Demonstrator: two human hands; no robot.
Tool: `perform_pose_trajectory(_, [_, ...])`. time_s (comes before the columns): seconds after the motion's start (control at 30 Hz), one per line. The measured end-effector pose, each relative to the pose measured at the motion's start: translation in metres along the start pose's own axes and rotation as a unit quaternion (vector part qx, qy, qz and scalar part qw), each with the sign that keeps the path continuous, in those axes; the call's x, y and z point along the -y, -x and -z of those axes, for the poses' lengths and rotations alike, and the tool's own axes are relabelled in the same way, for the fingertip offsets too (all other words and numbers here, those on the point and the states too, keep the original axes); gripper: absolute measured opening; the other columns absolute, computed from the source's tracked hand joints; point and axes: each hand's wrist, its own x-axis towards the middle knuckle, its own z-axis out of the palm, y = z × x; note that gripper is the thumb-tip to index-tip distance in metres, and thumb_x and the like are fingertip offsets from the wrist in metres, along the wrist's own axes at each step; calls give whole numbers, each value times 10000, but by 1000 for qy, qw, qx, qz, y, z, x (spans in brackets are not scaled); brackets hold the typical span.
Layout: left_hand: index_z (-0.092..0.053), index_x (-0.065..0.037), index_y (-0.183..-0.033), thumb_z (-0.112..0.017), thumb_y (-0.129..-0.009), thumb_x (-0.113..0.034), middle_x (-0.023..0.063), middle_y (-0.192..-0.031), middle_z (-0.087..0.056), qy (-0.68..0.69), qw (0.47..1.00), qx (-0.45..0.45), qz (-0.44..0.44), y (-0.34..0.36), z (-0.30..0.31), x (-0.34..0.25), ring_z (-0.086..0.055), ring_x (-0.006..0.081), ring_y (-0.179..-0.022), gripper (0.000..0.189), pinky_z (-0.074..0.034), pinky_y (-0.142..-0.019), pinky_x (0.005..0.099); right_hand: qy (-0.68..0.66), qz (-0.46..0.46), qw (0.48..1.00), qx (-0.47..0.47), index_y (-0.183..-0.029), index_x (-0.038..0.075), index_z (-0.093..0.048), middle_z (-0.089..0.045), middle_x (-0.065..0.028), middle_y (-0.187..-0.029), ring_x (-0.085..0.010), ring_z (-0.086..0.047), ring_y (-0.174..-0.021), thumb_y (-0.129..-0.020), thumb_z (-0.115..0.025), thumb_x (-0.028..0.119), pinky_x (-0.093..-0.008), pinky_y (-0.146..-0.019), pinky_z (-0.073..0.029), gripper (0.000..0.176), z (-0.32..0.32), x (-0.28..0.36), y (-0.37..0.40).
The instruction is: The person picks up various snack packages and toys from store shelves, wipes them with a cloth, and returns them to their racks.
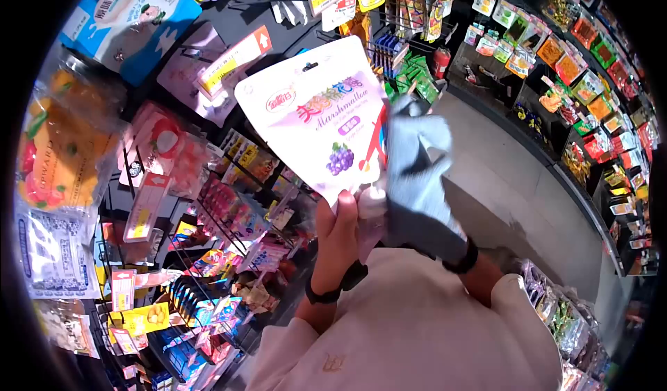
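Observation:
A white marshmallow bag (313,106) with grapes printed on it is held upright before me. My left hand (337,231) pinches its lower edge, the thumb lying on the front. Against the bag's right side lies a grey-blue cloth (417,155). It covers my right hand, whose fingers are hidden in its folds; only the right wrist (479,273) with a black band shows below. A black band also circles my left wrist. Behind the bag, part of a clear pinkish package is visible near my left fingers.
On the left, wire racks hold hanging candy bags, among them an orange bag (66,148) and a blue bag (135,16). Price tags (233,61) stick out from the hooks. Snack shelves (577,64) curve along the right beyond the grey floor (514,176). A red fire extinguisher (441,63) stands farther back.

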Motion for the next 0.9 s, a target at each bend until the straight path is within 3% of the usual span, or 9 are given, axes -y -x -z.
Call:
perform_pose_trajectory(0.1, [-569,33,-1075,-428,-992,-193,63,-937,-637,-341,922,98,-156,-14,25,22,-584,122,-815,279,-474,-696,250,-38,30,999,-24,-1115,19,-533,-601,-53,-940,-158,-598,-772,-939,-518,154,-270,-675,-518,222,-19,-10,9])
perform_pose_trajectory(0.13, [-592,76,-1010,-476,-942,-131,93,-734,-598,-215,964,50,-151,-10,17,32,-549,154,-648,246,-432,-590,305,-39,21,999,-12,-1115,19,-532,-600,-54,-941,-158,-597,-774,-938,-519,154,-270,-676,-518,223,-17,-11,8])
perform_pose_trajectory(0.23, [-606,67,-1000,-464,-955,-147,70,-748,-605,-245,958,9,-149,1,20,36,-546,133,-671,261,-424,-588,293,-108,-33,994,3,-1117,19,-531,-597,-56,-947,-157,-594,-780,-937,-521,153,-269,-679,-516,225,-6,-31,-4])
perform_pose_trajectory(0.3, [-573,45,-1113,-430,-995,-210,49,-888,-633,-79,996,-48,-16,6,7,9,-571,100,-752,315,-460,-638,252,-148,-74,986,-5,-1118,20,-530,-595,-57,-951,-156,-592,-783,-935,-523,153,-268,-681,-515,226,-13,-39,-6])
perform_pose_trajectory(0.5, [-596,25,-1054,-470,-997,-208,32,-948,-622,-68,996,-60,-23,-7,41,-7,-575,83,-811,271,-471,-711,227,-203,-181,954,-122,-1122,21,-528,-589,-61,-963,-154,-586,-795,-931,-528,151,-266,-687,-512,231,14,-37,-8])
perform_pose_trajectory(0.57, [-552,6,-1161,-507,-987,-233,24,-1067,-587,-292,954,-58,-46,-11,92,26,-550,110,-939,299,-442,-825,253,-210,-192,944,-168,-1123,21,-527,-588,-63,-967,-154,-584,-799,-930,-530,151,-265,-689,-511,233,32,-36,-7])
perform_pose_trajectory(0.7, [-539,17,-1165,-499,-984,-214,31,-1067,-580,-292,954,-59,-9,-42,90,37,-538,115,-931,296,-432,-802,241,-175,-179,947,-204,-1126,22,-525,-584,-66,-975,-153,-580,-807,-927,-533,150,-264,-693,-509,236,33,-21,-1])
perform_pose_trajectory(0.77, [-560,7,-1016,-483,-993,-240,-23,-862,-538,-136,984,-114,-28,-46,81,53,-501,103,-809,260,-408,-701,257,-127,-143,967,-168,-1127,22,-524,-582,-67,-979,-152,-579,-811,-926,-535,150,-263,-695,-508,238,15,-6,-6])
perform_pose_trajectory(0.9, [-528,21,-1117,-497,-966,-223,48,-847,-612,-284,952,-113,-24,-39,95,80,-582,168,-779,289,-451,-696,311,-32,-35,997,-63,-1130,23,-523,-578,-70,-987,-151,-575,-819,-923,-538,149,-261,-698,-505,242,-41,12,-13])
